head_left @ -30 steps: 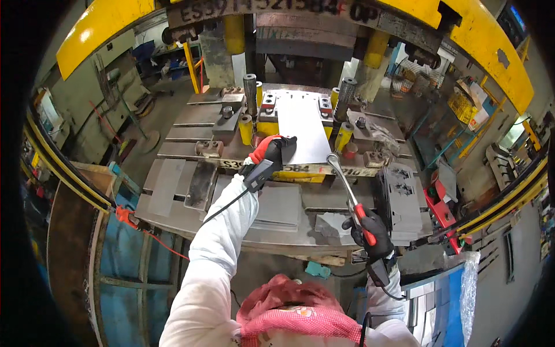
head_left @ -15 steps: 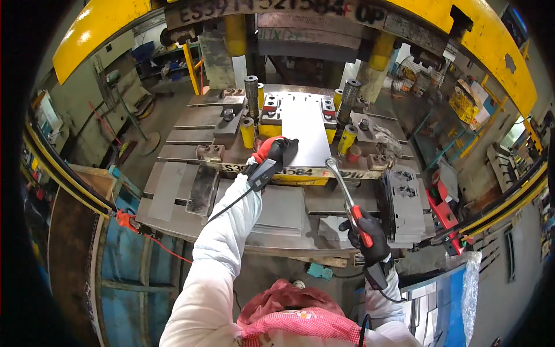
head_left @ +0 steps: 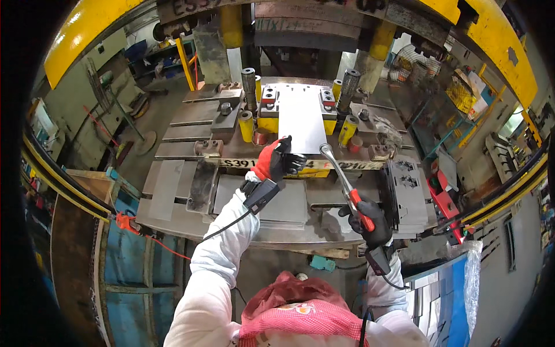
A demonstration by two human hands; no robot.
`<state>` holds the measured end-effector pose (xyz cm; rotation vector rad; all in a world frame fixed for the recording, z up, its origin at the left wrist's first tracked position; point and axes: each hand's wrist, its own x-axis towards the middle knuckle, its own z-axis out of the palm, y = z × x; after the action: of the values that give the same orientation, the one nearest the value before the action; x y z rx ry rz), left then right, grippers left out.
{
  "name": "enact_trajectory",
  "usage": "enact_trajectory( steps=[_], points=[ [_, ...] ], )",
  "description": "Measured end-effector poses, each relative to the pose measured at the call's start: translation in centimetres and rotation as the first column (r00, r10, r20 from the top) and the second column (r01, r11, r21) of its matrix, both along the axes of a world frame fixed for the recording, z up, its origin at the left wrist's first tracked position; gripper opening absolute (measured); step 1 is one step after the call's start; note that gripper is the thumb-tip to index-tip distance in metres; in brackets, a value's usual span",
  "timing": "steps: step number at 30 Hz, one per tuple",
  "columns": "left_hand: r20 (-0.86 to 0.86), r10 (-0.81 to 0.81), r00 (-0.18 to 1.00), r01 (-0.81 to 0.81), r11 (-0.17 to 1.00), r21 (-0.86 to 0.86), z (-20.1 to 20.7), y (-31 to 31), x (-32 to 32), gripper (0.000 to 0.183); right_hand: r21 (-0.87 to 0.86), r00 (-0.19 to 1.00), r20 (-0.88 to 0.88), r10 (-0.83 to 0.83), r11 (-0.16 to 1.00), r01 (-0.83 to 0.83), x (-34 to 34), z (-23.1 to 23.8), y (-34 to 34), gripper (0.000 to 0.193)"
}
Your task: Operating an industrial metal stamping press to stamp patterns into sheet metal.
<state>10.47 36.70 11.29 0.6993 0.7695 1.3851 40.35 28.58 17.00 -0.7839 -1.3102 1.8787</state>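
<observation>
A bright flat metal sheet (head_left: 303,124) lies on the die (head_left: 272,110) of the press, its near end sticking out toward me. My left hand (head_left: 277,160), in a red and black glove, is at the sheet's near left corner. Its thumb points up beside the sheet and its fingers extend to the right below the near edge, apart from the thumb. In a black glove, my right hand (head_left: 373,224) grips the red handle of a long chrome ratchet-like tool (head_left: 340,173). The tool's round head meets the sheet's near right corner.
Flat grey sheets (head_left: 283,202) are stacked on the bed in front of the die. Cut plates (head_left: 406,194) with openings are piled at the right. Yellow posts (head_left: 246,126) and dark guide pillars (head_left: 348,89) flank the die. The press's upper part (head_left: 309,26) hangs beyond.
The sheet sits slightly farther into the die. My left hand has drawn back from over the sheet to its near edge, fingers now spread from the thumb. The tool has followed the sheet's corner.
</observation>
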Motion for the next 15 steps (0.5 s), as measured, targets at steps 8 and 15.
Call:
enact_trajectory(
  steps=[8,15],
  points=[
    [0.059,0.047,0.997,-0.056,0.984,0.17,0.5,-0.5,0.3,0.018,-0.038,1.0,-0.023,-0.004,0.999,0.003,-0.2,0.0,0.0,0.053],
    [-0.06,0.069,0.996,-0.054,0.973,0.223,-1.8,0.9,-1.1,0.017,-0.057,0.998,-0.057,-0.007,0.998,0.004,-0.8,-0.2,-0.4,0.047]
  ],
)
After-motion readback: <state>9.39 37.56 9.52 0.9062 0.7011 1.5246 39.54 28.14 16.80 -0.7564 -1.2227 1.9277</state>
